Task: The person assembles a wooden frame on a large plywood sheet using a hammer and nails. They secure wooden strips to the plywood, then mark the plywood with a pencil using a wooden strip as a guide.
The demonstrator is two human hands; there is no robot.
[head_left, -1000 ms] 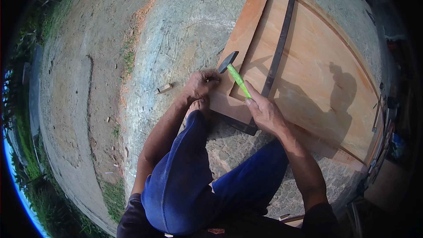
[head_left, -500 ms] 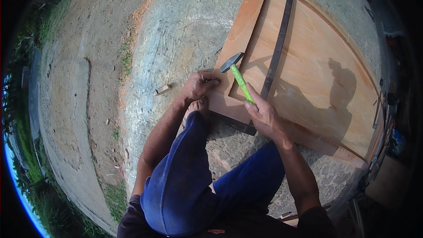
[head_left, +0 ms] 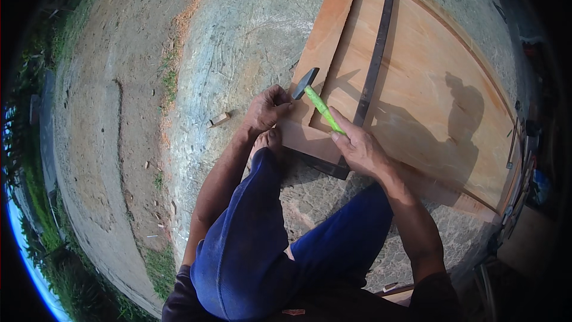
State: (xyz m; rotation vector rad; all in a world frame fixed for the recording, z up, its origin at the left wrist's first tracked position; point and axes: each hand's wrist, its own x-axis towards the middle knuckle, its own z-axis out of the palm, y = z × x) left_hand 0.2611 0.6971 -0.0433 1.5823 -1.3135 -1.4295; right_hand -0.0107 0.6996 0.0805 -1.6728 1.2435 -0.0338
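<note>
Green-handled, the hammer (head_left: 317,102) is grasped in the right hand (head_left: 361,149), which hides its butt; its head is over the pale wooden frame (head_left: 328,39). The left hand (head_left: 266,109) bends its fingers together at the frame's edge; whether they pinch anything I cannot tell. The dark bar (head_left: 378,56) is partly covered.
</note>
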